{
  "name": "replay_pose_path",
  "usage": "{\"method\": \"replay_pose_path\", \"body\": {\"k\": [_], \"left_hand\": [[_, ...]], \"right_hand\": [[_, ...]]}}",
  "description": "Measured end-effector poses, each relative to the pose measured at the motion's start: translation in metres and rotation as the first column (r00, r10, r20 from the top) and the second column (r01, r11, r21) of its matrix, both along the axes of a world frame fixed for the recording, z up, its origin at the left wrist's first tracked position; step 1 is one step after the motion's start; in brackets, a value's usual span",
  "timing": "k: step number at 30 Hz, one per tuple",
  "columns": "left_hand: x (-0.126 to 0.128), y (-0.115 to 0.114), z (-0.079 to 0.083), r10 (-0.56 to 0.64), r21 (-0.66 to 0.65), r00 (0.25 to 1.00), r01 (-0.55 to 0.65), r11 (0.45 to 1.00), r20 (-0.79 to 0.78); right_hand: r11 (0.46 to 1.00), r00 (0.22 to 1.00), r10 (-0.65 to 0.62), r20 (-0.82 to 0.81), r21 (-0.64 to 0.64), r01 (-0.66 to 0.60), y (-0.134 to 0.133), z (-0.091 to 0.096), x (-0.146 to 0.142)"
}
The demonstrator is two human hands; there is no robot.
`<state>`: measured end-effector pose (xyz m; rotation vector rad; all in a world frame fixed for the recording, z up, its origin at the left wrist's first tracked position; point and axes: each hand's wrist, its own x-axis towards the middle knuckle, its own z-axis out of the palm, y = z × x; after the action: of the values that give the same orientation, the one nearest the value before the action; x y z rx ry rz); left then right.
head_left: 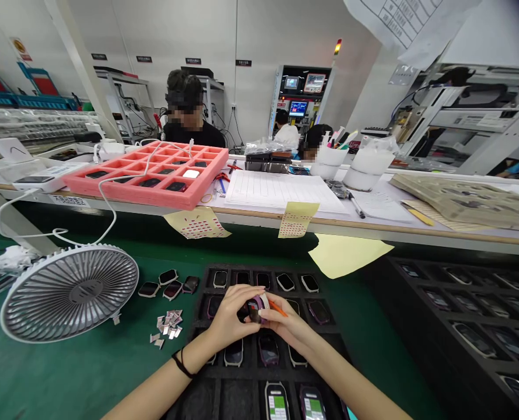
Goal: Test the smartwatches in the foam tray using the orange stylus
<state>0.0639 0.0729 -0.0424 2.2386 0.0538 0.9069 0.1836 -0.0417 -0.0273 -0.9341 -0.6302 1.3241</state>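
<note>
A purple-rimmed smartwatch case [254, 308] is gripped between the thumb and fingers of my left hand [231, 315], its dark face partly covered. My right hand [291, 328] is closed around a slim orange pen-like tool [279, 308] and meets the case from the right, beside a pale round part [265, 301] at its edge. Both hands are above a black foam tray [237, 398] whose compartments hold several watch cases. Near me in that tray, two watches show lit green-and-white screens, one of them the pale-rimmed watch [277, 402].
Left of the tray lie several loose watch cases [172, 290] and a pile of small metallic pieces [170, 322]. A round fan [71, 294] stands farther left. Another black tray [417, 326] is at right. A shelf carries a pink foam tray [189, 198] and papers [281, 189]. A person [193, 131] sits beyond.
</note>
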Motion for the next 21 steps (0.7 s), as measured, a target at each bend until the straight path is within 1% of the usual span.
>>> {"method": "replay_pose_path", "body": {"k": [5,8,11,13,17,21], "left_hand": [[0.0000,-0.0012,0.0003,-0.024,-0.027,0.999,0.023,0.999,-0.028],[0.0003,-0.0006,0.0003,-0.020,-0.044,0.999,0.019,0.999,-0.025],[0.0014,0.0008,0.0006,-0.014,-0.067,0.999,0.012,0.998,-0.031],[0.0022,0.0017,0.0009,-0.009,-0.081,1.000,0.007,0.997,-0.027],[0.0023,0.0021,0.0004,0.022,-0.087,0.999,-0.024,0.996,-0.026],[0.0021,0.0016,-0.0005,0.036,-0.064,0.998,-0.040,0.997,-0.057]], "right_hand": [[0.999,0.999,-0.028,-0.026,-0.020,0.028,0.0020,-0.0050,-0.0004],[0.999,1.000,-0.028,-0.012,-0.045,0.027,0.0017,-0.0035,-0.0015],[0.996,0.998,-0.064,0.017,-0.059,0.065,0.0009,-0.0002,-0.0045],[0.995,0.996,-0.086,0.003,-0.048,0.086,0.0007,0.0016,-0.0064],[0.998,0.997,-0.063,-0.048,-0.017,0.062,0.0008,0.0023,-0.0071],[0.998,0.998,-0.062,-0.034,-0.007,0.062,0.0005,0.0031,-0.0080]]}}
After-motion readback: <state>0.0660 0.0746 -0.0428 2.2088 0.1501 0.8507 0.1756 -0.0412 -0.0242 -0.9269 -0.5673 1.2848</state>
